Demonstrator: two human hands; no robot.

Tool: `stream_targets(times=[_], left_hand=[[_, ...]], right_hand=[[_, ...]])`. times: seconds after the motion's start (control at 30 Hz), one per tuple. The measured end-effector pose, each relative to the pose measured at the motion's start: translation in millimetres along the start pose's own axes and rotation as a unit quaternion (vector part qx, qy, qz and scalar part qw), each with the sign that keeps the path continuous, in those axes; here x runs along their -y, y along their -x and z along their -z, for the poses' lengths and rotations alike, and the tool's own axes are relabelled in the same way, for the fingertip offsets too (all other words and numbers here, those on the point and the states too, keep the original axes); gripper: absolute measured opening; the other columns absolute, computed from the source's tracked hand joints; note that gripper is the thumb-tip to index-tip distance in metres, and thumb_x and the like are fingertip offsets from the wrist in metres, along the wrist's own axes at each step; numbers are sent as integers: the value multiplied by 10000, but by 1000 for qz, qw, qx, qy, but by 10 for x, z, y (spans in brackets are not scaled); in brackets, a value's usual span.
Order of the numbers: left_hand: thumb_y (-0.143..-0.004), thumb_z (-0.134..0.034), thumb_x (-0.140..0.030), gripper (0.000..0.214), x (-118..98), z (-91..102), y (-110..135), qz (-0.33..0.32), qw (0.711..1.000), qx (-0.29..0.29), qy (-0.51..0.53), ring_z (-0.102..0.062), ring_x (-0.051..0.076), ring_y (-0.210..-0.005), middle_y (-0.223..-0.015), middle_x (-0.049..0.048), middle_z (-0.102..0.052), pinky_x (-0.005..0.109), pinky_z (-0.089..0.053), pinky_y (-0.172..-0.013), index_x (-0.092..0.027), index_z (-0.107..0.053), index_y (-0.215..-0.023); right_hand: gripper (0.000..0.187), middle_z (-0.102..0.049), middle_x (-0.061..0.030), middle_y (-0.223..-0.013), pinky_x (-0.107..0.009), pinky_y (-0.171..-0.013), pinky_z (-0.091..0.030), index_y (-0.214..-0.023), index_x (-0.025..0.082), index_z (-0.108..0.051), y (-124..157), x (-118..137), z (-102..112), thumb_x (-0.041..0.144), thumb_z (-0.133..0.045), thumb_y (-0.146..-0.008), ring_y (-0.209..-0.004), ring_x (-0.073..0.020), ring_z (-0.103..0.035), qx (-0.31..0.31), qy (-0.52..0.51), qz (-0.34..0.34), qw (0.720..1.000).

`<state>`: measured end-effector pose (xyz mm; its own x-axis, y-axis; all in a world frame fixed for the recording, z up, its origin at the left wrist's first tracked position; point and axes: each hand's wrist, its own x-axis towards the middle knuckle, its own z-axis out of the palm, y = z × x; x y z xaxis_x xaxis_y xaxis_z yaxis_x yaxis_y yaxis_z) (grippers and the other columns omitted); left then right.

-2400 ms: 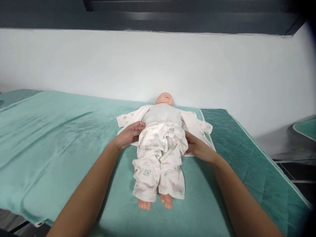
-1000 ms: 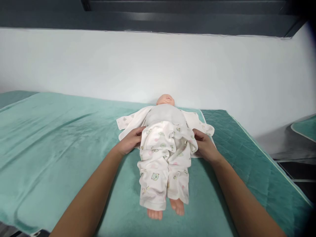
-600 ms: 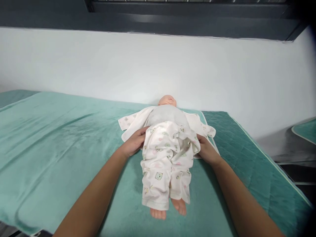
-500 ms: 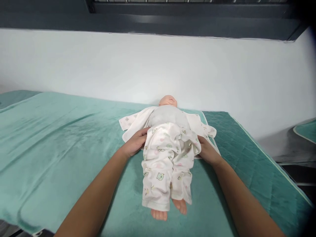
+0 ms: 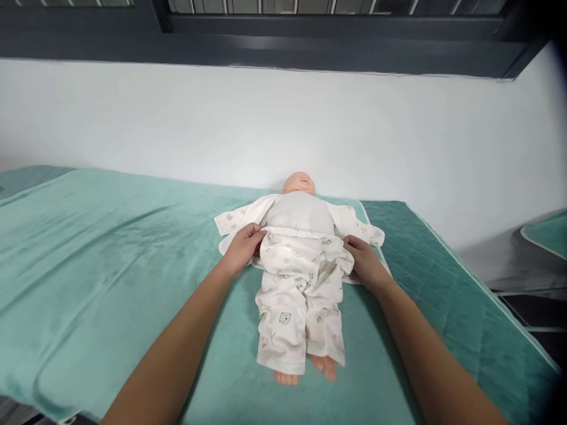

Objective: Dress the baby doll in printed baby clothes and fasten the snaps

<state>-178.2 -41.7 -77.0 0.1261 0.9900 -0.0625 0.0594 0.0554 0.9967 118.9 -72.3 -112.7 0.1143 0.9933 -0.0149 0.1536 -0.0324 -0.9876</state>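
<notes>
A baby doll lies on its back, head toward the wall, on a teal mat. Its grey torso shows between the flaps of an unfastened white printed top spread under it. White trousers with small bear prints cover its legs, bare feet sticking out at the hems. My left hand grips the trouser waistband at the doll's left-of-picture hip. My right hand grips the waistband at the other hip. Both hands are closed on the cloth.
A white wall rises just behind the doll's head, under a dark window frame. The mat's right edge drops to a dark floor. Another teal pad shows at far right.
Both hands have drawn the trouser waistband up the doll's body to its waist, and the cloth lies flatter. The doll has slid slightly toward me and back.
</notes>
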Motion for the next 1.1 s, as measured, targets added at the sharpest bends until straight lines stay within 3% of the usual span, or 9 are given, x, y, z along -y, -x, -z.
stream_targets(times=[0.13, 0.23, 0.43, 0.57, 0.7, 0.83, 0.93, 1.1], left_hand=[[-784, -672, -382, 234, 42, 7, -36, -75, 997, -2, -20, -508, 98, -630, -720, -34, -560, 201, -377, -566, -196, -565, -877], [-748, -706, -294, 230, 9, 31, -15, -146, 989, -14, -20, -581, 135, -845, -899, 4, -624, 233, -446, -761, -200, -603, -931], [-849, -625, -320, 144, -93, -17, 70, -272, 955, -28, -118, -565, 207, -1054, -1068, 62, -613, 334, -432, -973, -214, -697, -916], [-875, -616, -332, 170, -131, -44, 87, -330, 915, 8, -231, -518, 225, -1151, -1135, 78, -589, 382, -352, -1079, -236, -701, -986], [-872, -609, -338, 172, -163, -14, 66, -311, 913, 68, -254, -490, 235, -1213, -1230, 95, -544, 369, -362, -1067, -227, -657, -995], [-869, -589, -380, 173, -207, -5, -16, -261, 935, 107, -214, -542, 217, -1112, -1188, 92, -578, 328, -428, -946, -210, -557, -877], [-894, -535, -415, 203, -264, -27, -161, -224, 948, 77, -211, -557, 183, -920, -987, 41, -617, 298, -429, -818, -218, -494, -869], [-879, -545, -464, 256, -281, -74, -495, -159, 973, 39, -161, -452, 136, -679, -733, -39, -505, 252, -355, -649, -221, -464, -889]], right_hand=[[245, -634, 2, -803, -256, -621, -419, -870, 217, -590, 56, 115, -52, 376, -716, -733, -706, -149, -543, 42, -1, 82, 996], [214, -633, -10, -919, -265, -694, -434, -964, 241, -618, 96, 176, -52, 361, -672, -795, -798, -160, -558, 36, 5, 133, 990], [207, -594, -17, -907, -282, -694, -446, -943, 247, -606, 81, 201, -56, 389, -677, -811, -773, -168, -537, 61, 1, 143, 988], [124, -547, -37, -971, -314, -828, -456, -863, 240, -598, 42, 259, -63, 304, -688, -807, -906, -189, -538, 110, 40, 213, 970], [77, -551, -64, -1026, -358, -938, -409, -794, 230, -590, 28, 336, -73, 250, -657, -825, -1020, -221, -533, 113, 103, 278, 948], [106, -589, -59, -993, -337, -867, -425, -797, 227, -554, 12, 346, -117, 289, -601, -868, -953, -209, -553, 135, 105, 276, 946], [156, -590, -22, -846, -308, -739, -417, -802, 230, -527, -65, 355, -175, 356, -554, -890, -799, -186, -537, 102, 143, 243, 954], [221, -478, 46, -629, -279, -614, -334, -764, 245, -477, -347, 403, -264, 426, -563, -857, -624, -158, -446, 13, 182, 176, 967]])
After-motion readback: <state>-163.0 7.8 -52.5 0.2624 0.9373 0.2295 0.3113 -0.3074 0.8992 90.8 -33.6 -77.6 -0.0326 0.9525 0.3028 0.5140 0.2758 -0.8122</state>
